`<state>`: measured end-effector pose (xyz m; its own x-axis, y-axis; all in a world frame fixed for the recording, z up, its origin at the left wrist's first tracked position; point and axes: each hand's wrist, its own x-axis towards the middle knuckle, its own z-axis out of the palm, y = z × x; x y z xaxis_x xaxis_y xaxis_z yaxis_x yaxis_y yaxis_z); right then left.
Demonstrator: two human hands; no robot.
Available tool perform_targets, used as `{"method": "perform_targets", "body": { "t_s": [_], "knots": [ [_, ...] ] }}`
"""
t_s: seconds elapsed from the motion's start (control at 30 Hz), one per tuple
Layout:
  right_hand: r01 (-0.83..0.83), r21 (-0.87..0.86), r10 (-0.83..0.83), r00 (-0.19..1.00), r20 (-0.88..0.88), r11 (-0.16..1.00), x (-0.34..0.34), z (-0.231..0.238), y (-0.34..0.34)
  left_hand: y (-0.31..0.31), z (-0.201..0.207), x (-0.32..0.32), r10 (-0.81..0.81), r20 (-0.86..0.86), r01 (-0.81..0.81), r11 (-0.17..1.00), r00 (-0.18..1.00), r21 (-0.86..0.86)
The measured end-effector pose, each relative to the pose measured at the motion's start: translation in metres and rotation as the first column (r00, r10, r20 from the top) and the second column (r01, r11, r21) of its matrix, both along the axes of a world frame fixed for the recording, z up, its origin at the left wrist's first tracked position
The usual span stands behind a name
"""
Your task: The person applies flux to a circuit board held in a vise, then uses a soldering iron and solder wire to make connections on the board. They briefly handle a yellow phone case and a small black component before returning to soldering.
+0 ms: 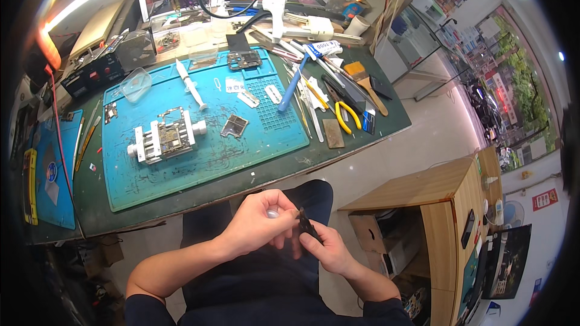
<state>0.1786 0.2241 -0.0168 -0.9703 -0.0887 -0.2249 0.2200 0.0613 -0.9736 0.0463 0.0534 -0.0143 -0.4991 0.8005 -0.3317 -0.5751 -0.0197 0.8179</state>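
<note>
Both my hands are close together above my lap, in front of the bench edge. My left hand [261, 216] is closed, thumb against fingers, and a small whitish rounded thing [273, 212] shows inside its curl. In my right hand [329, 250] is a slim black hand tool [307, 224], gripped between thumb and fingers; its narrow upper end meets my left fingertips. The exact kind of either thing cannot be made out. On the blue work mat [229, 166] beyond, a metal clamp holder [148, 148] grips a circuit board [172, 130].
A white syringe [191, 87], a square metal-framed part [234, 125] and another circuit board [244, 59] lie on the mat. To its right are a blue-handled brush [293, 87], yellow-handled pliers [347, 118] and a wooden brush [365, 81]. A wooden cabinet [411, 187] stands right.
</note>
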Motion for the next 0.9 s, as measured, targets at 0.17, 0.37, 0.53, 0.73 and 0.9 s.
{"method": "perform_targets", "body": {
  "t_s": [0.17, 0.37, 0.53, 0.73, 0.9],
  "knots": [
    [0.044, 0.008, -0.044, 0.998, 0.044, 0.999, 0.001, 0.002, -0.002, 0.0, 0.0, -0.001, -0.009, 0.002, 0.009, 1.0, 1.0, -0.026],
    [0.079, 0.037, -0.082, 0.994, 0.076, 0.996, 0.002, 0.003, -0.004, 0.001, 0.001, 0.0, -0.002, 0.007, 0.003, 1.0, 1.0, -0.03],
    [0.123, -0.011, -0.121, 0.987, 0.106, 0.992, 0.006, 0.003, -0.006, 0.0, 0.003, 0.002, -0.008, 0.002, 0.008, 1.0, 1.0, -0.018],
    [0.202, -0.518, -0.147, 0.978, 0.146, 0.831, 0.01, -0.004, 0.014, 0.001, 0.007, 0.002, -0.009, -0.008, 0.009, 0.998, 1.0, -0.063],
    [0.352, -0.497, -0.48, 0.863, -0.155, 0.793, 0.001, -0.002, 0.041, -0.006, 0.007, -0.002, 0.006, -0.016, -0.007, 0.997, 1.0, -0.078]
  ]
}}
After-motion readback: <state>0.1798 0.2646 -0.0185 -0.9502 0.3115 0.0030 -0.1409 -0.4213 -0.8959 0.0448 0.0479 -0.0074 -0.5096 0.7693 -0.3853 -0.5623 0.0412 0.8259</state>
